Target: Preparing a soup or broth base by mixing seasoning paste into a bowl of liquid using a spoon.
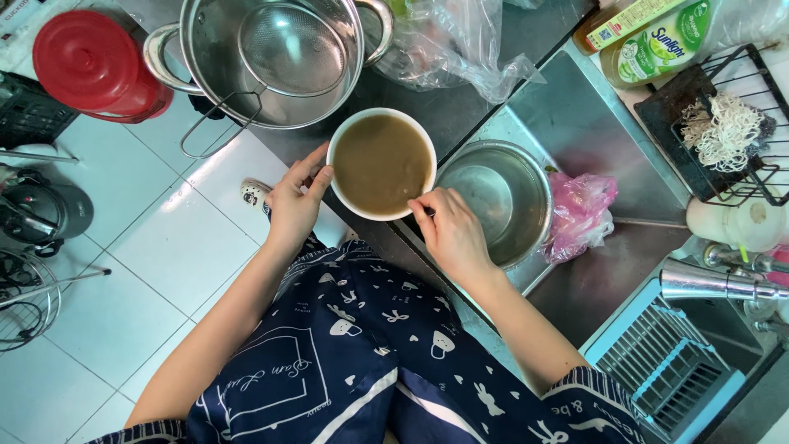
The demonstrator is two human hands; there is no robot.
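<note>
Clearly, both hands grip the white bowl (382,164) at the tabletop (460,107) edge: left hand (293,201) on its left rim, right hand (449,233) on its lower right. Brimful brown liquid could slop over if tilted, onto the floor (148,238) or lap.

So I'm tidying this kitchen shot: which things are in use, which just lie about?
In use: left hand, right hand, bowl of brown liquid.
Lying about: pot with strainer, red lid, metal basin, pink bag, bottles.
</note>
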